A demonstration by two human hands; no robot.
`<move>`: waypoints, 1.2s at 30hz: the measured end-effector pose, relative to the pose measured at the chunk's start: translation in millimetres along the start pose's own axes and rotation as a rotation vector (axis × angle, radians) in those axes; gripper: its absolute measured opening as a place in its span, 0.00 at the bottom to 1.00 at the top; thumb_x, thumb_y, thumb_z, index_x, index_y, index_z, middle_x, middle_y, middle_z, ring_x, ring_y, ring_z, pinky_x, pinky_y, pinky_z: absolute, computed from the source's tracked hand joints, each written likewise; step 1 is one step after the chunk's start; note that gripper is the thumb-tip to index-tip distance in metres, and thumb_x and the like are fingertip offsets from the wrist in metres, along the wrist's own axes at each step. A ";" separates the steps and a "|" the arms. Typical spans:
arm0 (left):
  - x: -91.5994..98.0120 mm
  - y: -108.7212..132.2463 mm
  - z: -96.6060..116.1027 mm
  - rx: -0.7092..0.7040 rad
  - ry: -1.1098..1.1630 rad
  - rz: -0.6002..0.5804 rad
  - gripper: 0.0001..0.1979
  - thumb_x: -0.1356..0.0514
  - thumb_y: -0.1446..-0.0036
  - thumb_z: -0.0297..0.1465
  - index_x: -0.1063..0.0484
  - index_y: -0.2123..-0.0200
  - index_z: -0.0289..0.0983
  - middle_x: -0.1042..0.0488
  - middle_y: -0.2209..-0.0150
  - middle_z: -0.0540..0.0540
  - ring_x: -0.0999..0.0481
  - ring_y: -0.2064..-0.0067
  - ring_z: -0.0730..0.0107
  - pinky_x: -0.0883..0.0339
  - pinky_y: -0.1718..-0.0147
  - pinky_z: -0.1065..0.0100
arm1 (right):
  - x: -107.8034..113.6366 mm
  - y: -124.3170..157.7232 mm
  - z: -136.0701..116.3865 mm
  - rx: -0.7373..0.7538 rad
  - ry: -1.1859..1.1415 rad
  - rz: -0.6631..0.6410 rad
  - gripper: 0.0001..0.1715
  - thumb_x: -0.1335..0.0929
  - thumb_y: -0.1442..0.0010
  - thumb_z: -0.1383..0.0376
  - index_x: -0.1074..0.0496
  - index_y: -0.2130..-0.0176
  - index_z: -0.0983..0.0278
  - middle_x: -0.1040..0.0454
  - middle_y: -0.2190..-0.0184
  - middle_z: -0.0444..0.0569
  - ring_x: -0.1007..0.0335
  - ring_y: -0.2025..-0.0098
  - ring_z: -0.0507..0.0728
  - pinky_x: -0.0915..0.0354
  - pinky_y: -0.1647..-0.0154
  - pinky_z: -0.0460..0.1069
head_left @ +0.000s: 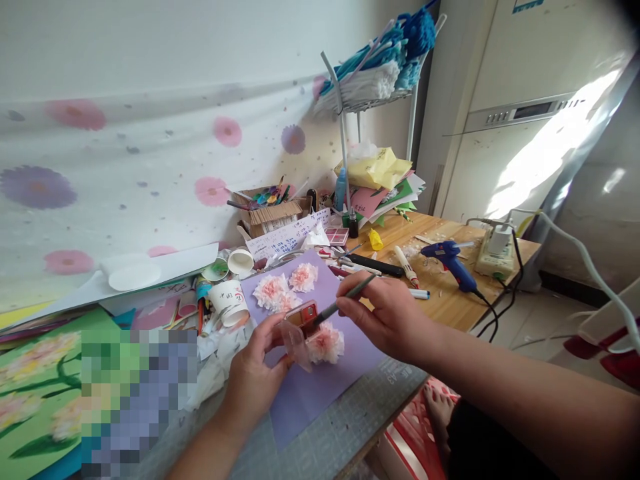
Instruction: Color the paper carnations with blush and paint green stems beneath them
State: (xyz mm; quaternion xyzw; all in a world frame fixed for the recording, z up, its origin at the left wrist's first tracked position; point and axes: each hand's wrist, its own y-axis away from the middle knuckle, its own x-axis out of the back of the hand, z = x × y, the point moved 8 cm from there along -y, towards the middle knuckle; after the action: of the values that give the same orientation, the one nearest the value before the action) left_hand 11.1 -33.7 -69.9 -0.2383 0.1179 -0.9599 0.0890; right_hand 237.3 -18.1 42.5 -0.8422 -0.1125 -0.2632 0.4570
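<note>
Left hand (256,373): gripped case (303,312)
Right hand (380,312): gripped brush (346,299)
Flower (330,343): case partly hid it
Glue gun (450,262): lay near table's (445,308) edge

The purple rectangular paper sheet (305,408) is matt and smooth. Pink-and-white ruffled flowers (326,343) look rough and tissue-like (paper or cloth, unconfirmed). The red rectangular case (310,311) appears glossy plastic; the pale-brown wooden tabletop (441,309) shows a slight sheen.

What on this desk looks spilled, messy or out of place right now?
Pale scraps lie scattered on the wooden tabletop near the blue glue gun, looking like stray litter. The printed paper cup also has dark smudges on its side. The pink flowers show no obvious damage.
</note>
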 end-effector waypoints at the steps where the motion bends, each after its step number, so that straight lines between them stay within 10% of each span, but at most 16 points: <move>1: -0.1 0.0 0.8 -0.003 -0.010 0.000 0.27 0.30 0.50 0.33 0.30 0.46 0.46 0.15 0.57 0.47 0.17 0.53 0.52 0.29 0.51 0.58 | 0.7 -0.6 0.7 -0.007 0.004 0.006 0.07 0.37 0.34 0.64 0.33 0.65 0.62 0.24 0.73 0.47 0.28 0.72 0.53 0.35 0.69 0.47; 20: 2.2 0.9 6.4 -0.051 -0.132 0.025 0.24 0.33 0.49 0.33 0.29 0.47 0.46 0.15 0.57 0.46 0.17 0.52 0.50 0.28 0.51 0.56 | -8.6 -3.8 4.4 -0.094 0.054 -0.157 0.09 0.38 0.35 0.65 0.32 0.67 0.63 0.25 0.74 0.49 0.29 0.72 0.55 0.37 0.68 0.48; 36: 3.8 -3.8 4.2 -0.021 -0.104 0.077 0.26 0.34 0.53 0.39 0.30 0.49 0.44 0.14 0.59 0.44 0.16 0.54 0.47 0.26 0.55 0.52 | 5.6 -5.5 -3.1 -0.019 0.009 -0.025 0.09 0.38 0.34 0.66 0.32 0.65 0.64 0.25 0.72 0.49 0.30 0.71 0.54 0.38 0.67 0.47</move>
State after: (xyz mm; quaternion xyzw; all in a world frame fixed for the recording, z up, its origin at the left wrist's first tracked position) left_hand 9.4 -31.7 -63.5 -0.2841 0.1324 -0.9408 0.1291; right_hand 238.5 -17.9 50.8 -0.8439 -0.1186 -0.2736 0.4461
